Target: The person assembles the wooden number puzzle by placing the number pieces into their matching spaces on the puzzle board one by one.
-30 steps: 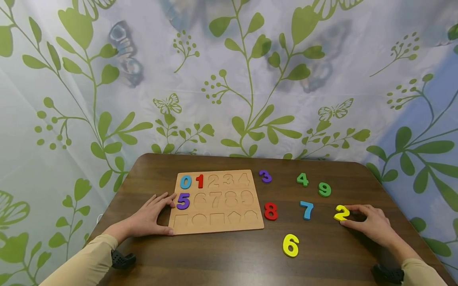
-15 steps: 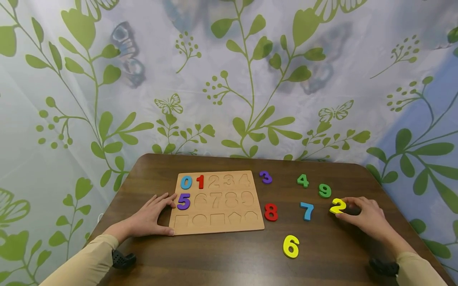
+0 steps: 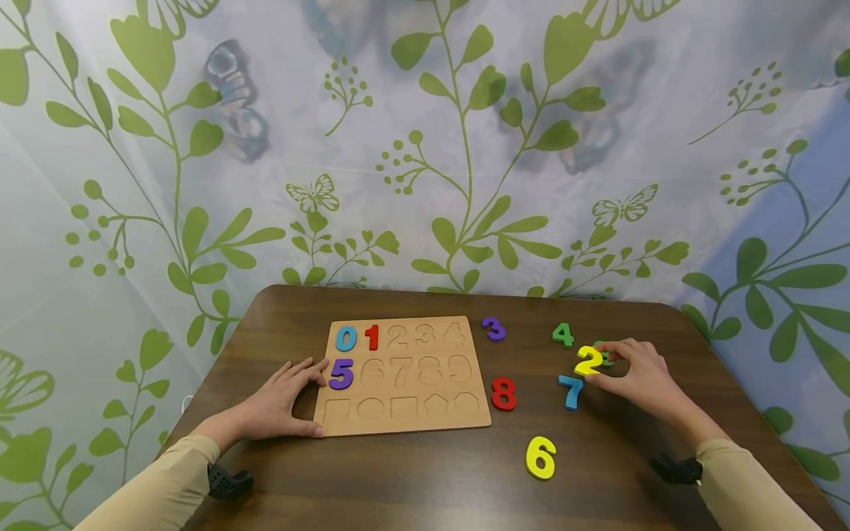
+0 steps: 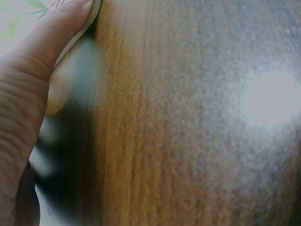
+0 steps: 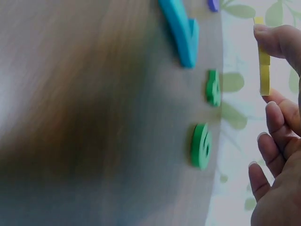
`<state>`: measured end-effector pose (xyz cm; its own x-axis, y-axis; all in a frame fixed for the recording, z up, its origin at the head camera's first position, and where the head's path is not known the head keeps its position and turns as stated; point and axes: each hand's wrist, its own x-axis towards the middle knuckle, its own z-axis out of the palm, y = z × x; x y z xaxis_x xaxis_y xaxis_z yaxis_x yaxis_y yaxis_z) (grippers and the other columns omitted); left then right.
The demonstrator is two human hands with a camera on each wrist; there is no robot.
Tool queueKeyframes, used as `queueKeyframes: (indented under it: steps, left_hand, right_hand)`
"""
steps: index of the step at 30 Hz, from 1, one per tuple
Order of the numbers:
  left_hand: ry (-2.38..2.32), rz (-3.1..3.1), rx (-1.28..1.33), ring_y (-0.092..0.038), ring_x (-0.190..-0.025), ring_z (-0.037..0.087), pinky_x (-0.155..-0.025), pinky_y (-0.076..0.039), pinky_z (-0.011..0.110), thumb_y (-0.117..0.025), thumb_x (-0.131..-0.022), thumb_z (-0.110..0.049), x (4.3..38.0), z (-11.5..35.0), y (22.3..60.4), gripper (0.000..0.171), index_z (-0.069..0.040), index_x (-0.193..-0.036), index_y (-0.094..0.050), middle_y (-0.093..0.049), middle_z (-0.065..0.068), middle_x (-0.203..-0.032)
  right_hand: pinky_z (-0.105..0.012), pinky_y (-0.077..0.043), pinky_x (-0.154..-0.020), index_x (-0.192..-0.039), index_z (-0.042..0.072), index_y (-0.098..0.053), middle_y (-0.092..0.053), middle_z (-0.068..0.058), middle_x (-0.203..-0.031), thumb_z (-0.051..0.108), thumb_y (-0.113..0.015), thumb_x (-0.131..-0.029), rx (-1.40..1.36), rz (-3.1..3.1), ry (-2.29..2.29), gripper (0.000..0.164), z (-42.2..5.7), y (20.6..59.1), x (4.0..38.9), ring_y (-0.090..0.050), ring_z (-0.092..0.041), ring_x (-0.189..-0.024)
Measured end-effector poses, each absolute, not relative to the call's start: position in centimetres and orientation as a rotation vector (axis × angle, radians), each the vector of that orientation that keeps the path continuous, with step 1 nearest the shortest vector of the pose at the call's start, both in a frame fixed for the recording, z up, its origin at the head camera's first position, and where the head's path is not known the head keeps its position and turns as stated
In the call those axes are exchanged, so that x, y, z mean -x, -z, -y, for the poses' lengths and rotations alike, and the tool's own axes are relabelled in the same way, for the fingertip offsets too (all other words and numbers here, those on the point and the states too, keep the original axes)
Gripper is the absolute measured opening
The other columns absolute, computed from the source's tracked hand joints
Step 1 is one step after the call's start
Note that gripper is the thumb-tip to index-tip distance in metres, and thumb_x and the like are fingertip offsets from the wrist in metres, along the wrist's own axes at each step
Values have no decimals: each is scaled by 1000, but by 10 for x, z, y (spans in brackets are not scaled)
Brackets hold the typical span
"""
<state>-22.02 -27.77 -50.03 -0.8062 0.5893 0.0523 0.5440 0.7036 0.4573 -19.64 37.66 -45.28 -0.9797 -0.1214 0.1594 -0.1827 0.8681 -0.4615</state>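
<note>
My right hand (image 3: 640,376) pinches a yellow number 2 (image 3: 588,361) between thumb and fingers. In the right wrist view the yellow 2 (image 5: 264,61) shows edge-on, clear of the table. It overlaps the green 9 (image 3: 606,352) and sits just above the blue 7 (image 3: 570,391) in the head view. My left hand (image 3: 275,404) rests at the left side of a wooden number board (image 3: 412,383), thumb at its near corner and fingers spread along the edge. Set in the board are a blue 0 (image 3: 346,338), a red 1 (image 3: 372,338) and a purple 5 (image 3: 341,375); its other recesses are bare.
Loose on the brown table (image 3: 438,479) right of the board lie a purple 3 (image 3: 494,329), a green 4 (image 3: 563,335), a red 8 (image 3: 504,394) and a yellow 6 (image 3: 541,458). A patterned curtain (image 3: 425,147) hangs behind the table.
My right hand has lifted the yellow 2 and carried it left and away from me, from the right side of the table to beside the 9 and 7. My left hand stays put.
</note>
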Motion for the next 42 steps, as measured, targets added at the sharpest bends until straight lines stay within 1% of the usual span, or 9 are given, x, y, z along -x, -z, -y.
queueKeyframes:
  steps: [7, 13, 17, 21, 29, 32, 36, 39, 42]
  left_hand:
    - [-706, -2808, -939, -24, -150, 45, -117, -9, 70, -75, -76, -74, 222, 279, 503, 74, -22, -124, -53, -35, 11, -163]
    - [-709, -2801, -928, -23, -151, 45, -117, -8, 69, -75, -75, -74, 222, 280, 504, 74, -23, -123, -52, -35, 10, -163]
    - [-722, -2800, -923, -23, -151, 45, -117, -8, 69, -76, -75, -74, 221, 281, 505, 73, -23, -123, -52, -35, 10, -163]
    - [-724, -2816, -934, -25, -150, 45, -117, -9, 70, -77, -76, -72, 219, 283, 507, 72, -24, -123, -53, -37, 10, -162]
    - [-729, -2809, -928, -25, -150, 45, -116, -9, 70, -77, -75, -72, 216, 284, 508, 72, -24, -122, -53, -37, 10, -162]
    - [-739, -2811, -929, -25, -150, 45, -117, -9, 70, -77, -75, -73, 216, 282, 506, 72, -24, -122, -53, -37, 10, -162]
    - [-729, -2810, -930, -25, -150, 44, -117, -9, 70, -76, -75, -74, 218, 280, 504, 73, -24, -122, -53, -37, 10, -162]
    - [-720, -2806, -929, -24, -150, 44, -117, -8, 69, -75, -75, -75, 220, 279, 504, 73, -24, -123, -52, -36, 10, -163]
    - [-722, -2805, -933, -24, -150, 45, -117, -8, 70, -75, -75, -75, 221, 278, 503, 74, -24, -123, -52, -36, 10, -163]
  right_hand:
    - [-59, -26, -90, -132, 6, -61, -56, -14, -113, 50, -81, -86, -335, 2916, -806, 67, -348, 447, 217, -38, -35, -109]
    - [-54, -26, -87, -131, 15, -64, -55, -12, -107, 52, -82, -84, -433, 2897, -828, 62, -317, 448, 237, -38, -32, -109]
    - [-53, -27, -89, -129, 20, -66, -55, -7, -106, 49, -85, -82, -474, 2888, -865, 58, -292, 448, 251, -37, -30, -110]
    - [-53, -27, -93, -127, 22, -66, -54, -1, -105, 47, -87, -80, -517, 2886, -900, 57, -266, 447, 260, -37, -29, -113]
    - [-52, -26, -95, -126, 25, -67, -56, 3, -104, 45, -87, -80, -640, 2862, -912, 54, -227, 443, 275, -39, -26, -115]
    - [-53, -26, -97, -127, 23, -68, -58, -1, -107, 42, -88, -80, -667, 2857, -925, 54, -215, 442, 281, -39, -26, -118]
    - [-52, -27, -95, -127, 21, -68, -61, -8, -107, 40, -88, -80, -693, 2864, -915, 54, -201, 443, 290, -40, -27, -115]
    - [-51, -28, -91, -126, 21, -68, -61, -9, -106, 42, -88, -80, -704, 2881, -888, 54, -192, 446, 295, -40, -26, -112]
    - [-50, -27, -91, -126, 22, -68, -61, -9, -105, 44, -87, -80, -712, 2897, -876, 54, -183, 448, 301, -39, -24, -110]
